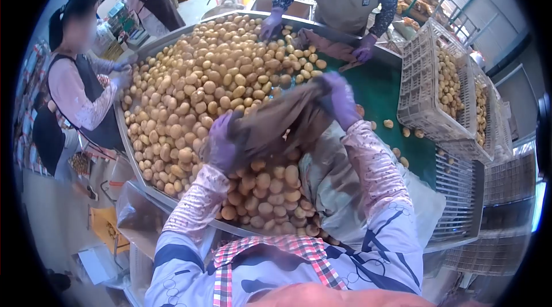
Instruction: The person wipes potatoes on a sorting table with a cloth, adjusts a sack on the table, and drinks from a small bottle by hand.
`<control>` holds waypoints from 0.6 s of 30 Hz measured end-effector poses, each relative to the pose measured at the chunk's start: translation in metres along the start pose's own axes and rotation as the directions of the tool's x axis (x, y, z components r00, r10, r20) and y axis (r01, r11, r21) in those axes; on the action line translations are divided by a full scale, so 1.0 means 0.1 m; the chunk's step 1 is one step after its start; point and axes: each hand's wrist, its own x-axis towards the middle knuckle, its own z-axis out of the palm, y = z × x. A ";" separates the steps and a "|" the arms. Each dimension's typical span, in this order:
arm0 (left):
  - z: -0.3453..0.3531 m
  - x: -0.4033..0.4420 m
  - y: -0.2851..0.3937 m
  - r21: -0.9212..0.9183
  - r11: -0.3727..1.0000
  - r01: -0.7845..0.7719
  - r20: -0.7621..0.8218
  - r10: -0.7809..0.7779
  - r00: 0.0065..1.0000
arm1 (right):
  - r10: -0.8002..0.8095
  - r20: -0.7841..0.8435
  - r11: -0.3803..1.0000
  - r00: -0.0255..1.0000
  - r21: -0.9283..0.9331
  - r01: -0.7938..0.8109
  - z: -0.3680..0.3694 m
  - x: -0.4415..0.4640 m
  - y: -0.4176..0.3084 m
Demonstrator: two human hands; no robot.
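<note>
A dark brown cloth (284,117) is stretched between my two purple-gloved hands, blurred a little by motion. My left hand (222,143) grips its lower left end, and my right hand (342,100) is closed on the upper right end. Below and behind the cloth lies a large heap of potatoes (190,100) in a metal-rimmed sorting table (127,146). More potatoes (264,192) are piled right in front of me, under the cloth. A crumpled grey sheet (333,183) lies beneath my right forearm.
Opposite me, a co-worker's gloved hands reach over the heap and a brownish-pink cloth (325,45). Another person (86,83) works at the left rim. White crates of potatoes (428,85) stand at the right, beside a green belt (414,146) and a slatted metal grate (454,198).
</note>
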 end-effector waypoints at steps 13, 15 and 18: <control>1.70 0.94 -1.22 0.676 0.737 0.032 0.480 -0.472 0.739 | 0.346 0.246 0.458 0.905 -0.886 0.066 1.37 1.21 1.61; 1.75 1.22 -1.35 0.660 0.744 0.101 0.517 -0.548 0.658 | 0.325 0.190 0.473 0.927 -0.881 0.015 1.40 1.33 1.57; 1.70 1.39 -1.37 0.564 0.812 0.148 0.552 -0.505 0.663 | 0.235 0.147 0.507 0.961 -0.862 0.008 1.40 1.48 1.61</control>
